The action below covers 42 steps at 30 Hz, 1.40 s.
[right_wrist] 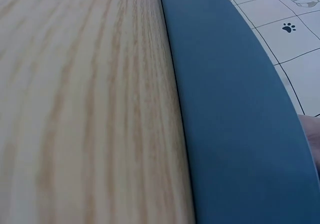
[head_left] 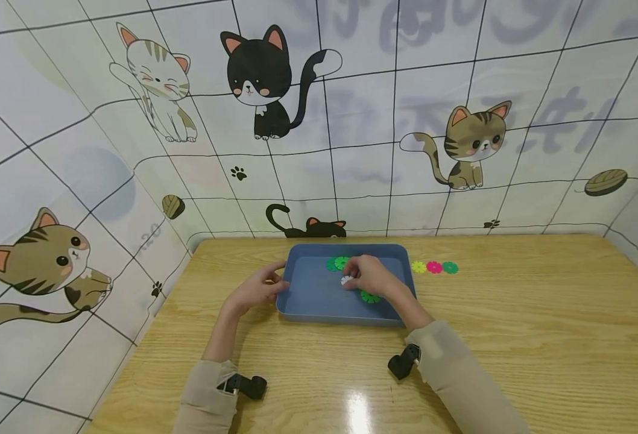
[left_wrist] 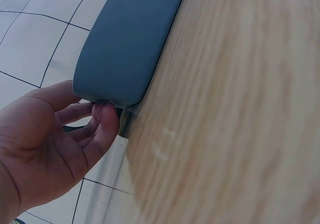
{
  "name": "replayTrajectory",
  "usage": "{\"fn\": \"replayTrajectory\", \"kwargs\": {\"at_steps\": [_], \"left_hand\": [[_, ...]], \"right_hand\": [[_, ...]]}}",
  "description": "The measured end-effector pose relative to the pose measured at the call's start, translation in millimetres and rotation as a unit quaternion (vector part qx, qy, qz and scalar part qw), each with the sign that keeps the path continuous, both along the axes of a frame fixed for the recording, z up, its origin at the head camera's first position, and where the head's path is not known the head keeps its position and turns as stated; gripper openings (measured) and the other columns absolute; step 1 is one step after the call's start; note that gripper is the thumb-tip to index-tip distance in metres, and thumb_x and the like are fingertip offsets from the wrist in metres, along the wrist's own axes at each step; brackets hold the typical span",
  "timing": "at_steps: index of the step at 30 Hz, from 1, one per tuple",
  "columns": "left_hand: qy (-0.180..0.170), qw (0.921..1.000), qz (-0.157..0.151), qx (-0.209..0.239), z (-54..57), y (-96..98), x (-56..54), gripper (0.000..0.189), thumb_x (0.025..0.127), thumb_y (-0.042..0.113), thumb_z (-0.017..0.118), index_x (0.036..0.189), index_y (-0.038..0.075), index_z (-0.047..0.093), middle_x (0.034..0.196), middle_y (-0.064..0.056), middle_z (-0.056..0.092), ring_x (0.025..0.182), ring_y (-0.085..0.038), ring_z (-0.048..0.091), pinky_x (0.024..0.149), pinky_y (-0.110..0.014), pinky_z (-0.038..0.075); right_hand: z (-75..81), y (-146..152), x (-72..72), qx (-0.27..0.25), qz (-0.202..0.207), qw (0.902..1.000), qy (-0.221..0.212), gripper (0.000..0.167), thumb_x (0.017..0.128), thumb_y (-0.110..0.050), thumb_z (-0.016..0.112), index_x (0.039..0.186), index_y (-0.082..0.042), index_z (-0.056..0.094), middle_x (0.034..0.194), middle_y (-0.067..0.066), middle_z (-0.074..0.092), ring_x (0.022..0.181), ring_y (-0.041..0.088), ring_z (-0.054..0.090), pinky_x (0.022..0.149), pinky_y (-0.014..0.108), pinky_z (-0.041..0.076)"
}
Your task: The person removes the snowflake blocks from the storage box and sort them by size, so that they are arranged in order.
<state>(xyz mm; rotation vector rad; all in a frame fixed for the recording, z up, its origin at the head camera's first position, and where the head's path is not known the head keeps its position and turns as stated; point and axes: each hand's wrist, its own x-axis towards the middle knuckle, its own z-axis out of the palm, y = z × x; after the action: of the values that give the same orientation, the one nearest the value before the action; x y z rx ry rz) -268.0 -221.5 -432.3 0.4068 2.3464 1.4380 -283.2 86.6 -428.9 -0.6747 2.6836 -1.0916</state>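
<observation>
A shallow blue tray (head_left: 319, 310) lies on the wooden table. My left hand (head_left: 259, 288) holds its left end; in the left wrist view, that hand (left_wrist: 55, 144) has curled fingers against the tray's outer wall (left_wrist: 125, 44). Over the tray, my right hand (head_left: 372, 275) pinches a white notched disc (head_left: 347, 280) between thumb and fingers. A green notched disc (head_left: 370, 296) lies under the right hand. Two more green discs (head_left: 342, 263) overlap near the tray's back wall. In the right wrist view the tray's wall (right_wrist: 235, 109) hides most of the right hand (right_wrist: 311, 134).
Right of the tray, a yellow disc (head_left: 418, 267), a pink disc (head_left: 434, 267) and a green disc (head_left: 450, 267) lie in a row on the table (head_left: 514, 325). A wall covering with cartoon cats (head_left: 259, 78) stands behind the table's back edge.
</observation>
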Motion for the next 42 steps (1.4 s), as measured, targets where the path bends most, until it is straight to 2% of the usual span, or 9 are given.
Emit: {"fn": "replayTrajectory", "kwargs": {"at_steps": [4, 9, 14, 20, 26, 32, 38, 42], "left_hand": [[0.001, 1.0000, 0.001, 0.002, 0.7, 0.9, 0.7, 0.066, 0.102, 0.012, 0.060, 0.158, 0.000, 0.027, 0.102, -0.014, 0.055, 0.070, -0.020, 0.052, 0.067, -0.032, 0.047], [0.004, 1.0000, -0.001, 0.001, 2.1, 1.4, 2.5, 0.066, 0.103, 0.012, 0.059, 0.158, -0.001, 0.026, 0.102, -0.015, 0.055, 0.071, -0.021, 0.053, 0.068, -0.033, 0.048], [0.001, 1.0000, -0.002, 0.002, 3.1, 1.9, 4.6, 0.066, 0.103, 0.012, 0.059, 0.158, -0.001, 0.026, 0.103, -0.015, 0.055, 0.071, -0.021, 0.053, 0.069, -0.033, 0.048], [0.000, 1.0000, -0.001, 0.005, 2.4, 1.5, 4.5, 0.066, 0.103, 0.012, 0.059, 0.158, -0.001, 0.025, 0.103, -0.015, 0.054, 0.072, -0.020, 0.054, 0.070, -0.033, 0.049], [-0.002, 1.0000, 0.000, 0.006, 1.9, 2.1, 4.0, 0.066, 0.103, 0.012, 0.059, 0.158, -0.001, 0.026, 0.103, -0.014, 0.054, 0.072, -0.020, 0.054, 0.070, -0.033, 0.049], [0.001, 1.0000, 0.000, 0.005, 2.8, 2.6, 3.8, 0.066, 0.102, 0.012, 0.060, 0.158, -0.001, 0.026, 0.101, -0.014, 0.055, 0.072, -0.020, 0.054, 0.069, -0.032, 0.049], [0.001, 1.0000, 0.001, 0.001, 3.2, 2.3, 3.0, 0.066, 0.102, 0.012, 0.060, 0.158, -0.001, 0.026, 0.100, -0.013, 0.055, 0.070, -0.020, 0.053, 0.068, -0.032, 0.047], [0.004, 1.0000, 0.001, -0.003, 4.6, 1.9, 2.3, 0.066, 0.102, 0.012, 0.060, 0.158, -0.002, 0.026, 0.099, -0.013, 0.054, 0.069, -0.020, 0.051, 0.067, -0.031, 0.045]], "right_hand": [[-0.8, 0, 0.7, -0.003, -0.006, 1.0000, 0.006, 0.025, 0.085, -0.009, 0.083, 0.102, 0.002, 0.069, 0.092, 0.007, 0.064, 0.086, 0.020, 0.058, 0.079, 0.036, 0.051], [-1.1, 0, 3.0, -0.015, -0.010, 0.9998, -0.007, 0.026, 0.085, -0.007, 0.082, 0.103, -0.001, 0.064, 0.089, 0.005, 0.061, 0.080, 0.018, 0.054, 0.073, 0.035, 0.047], [-2.5, 2, 3.8, -0.019, -0.007, 0.9998, -0.002, 0.012, 0.092, -0.008, 0.075, 0.100, -0.003, 0.069, 0.082, 0.002, 0.061, 0.072, 0.015, 0.052, 0.066, 0.030, 0.045], [3.8, 5, 10.4, -0.069, -0.025, 0.9972, -0.016, 0.004, 0.099, -0.005, 0.065, 0.099, -0.001, 0.063, 0.081, 0.008, 0.066, 0.069, 0.020, 0.064, 0.062, 0.030, 0.054], [13.7, 12, 16.4, -0.114, -0.029, 0.9930, -0.015, 0.005, 0.100, -0.003, 0.062, 0.101, 0.002, 0.061, 0.085, 0.013, 0.067, 0.069, 0.024, 0.069, 0.064, 0.036, 0.058], [16.8, 25, 18.2, -0.127, -0.036, 0.9913, -0.002, 0.009, 0.099, -0.005, 0.064, 0.104, 0.002, 0.062, 0.086, 0.011, 0.068, 0.070, 0.023, 0.070, 0.067, 0.037, 0.059], [18.4, 42, 19.9, -0.139, -0.036, 0.9896, 0.006, 0.012, 0.099, -0.004, 0.063, 0.106, 0.005, 0.061, 0.086, 0.012, 0.067, 0.073, 0.030, 0.070, 0.071, 0.044, 0.059], [19.8, 53, 20.0, -0.142, -0.046, 0.9888, 0.006, 0.012, 0.099, -0.003, 0.064, 0.106, 0.006, 0.062, 0.086, 0.014, 0.067, 0.074, 0.030, 0.070, 0.074, 0.048, 0.059]]}}
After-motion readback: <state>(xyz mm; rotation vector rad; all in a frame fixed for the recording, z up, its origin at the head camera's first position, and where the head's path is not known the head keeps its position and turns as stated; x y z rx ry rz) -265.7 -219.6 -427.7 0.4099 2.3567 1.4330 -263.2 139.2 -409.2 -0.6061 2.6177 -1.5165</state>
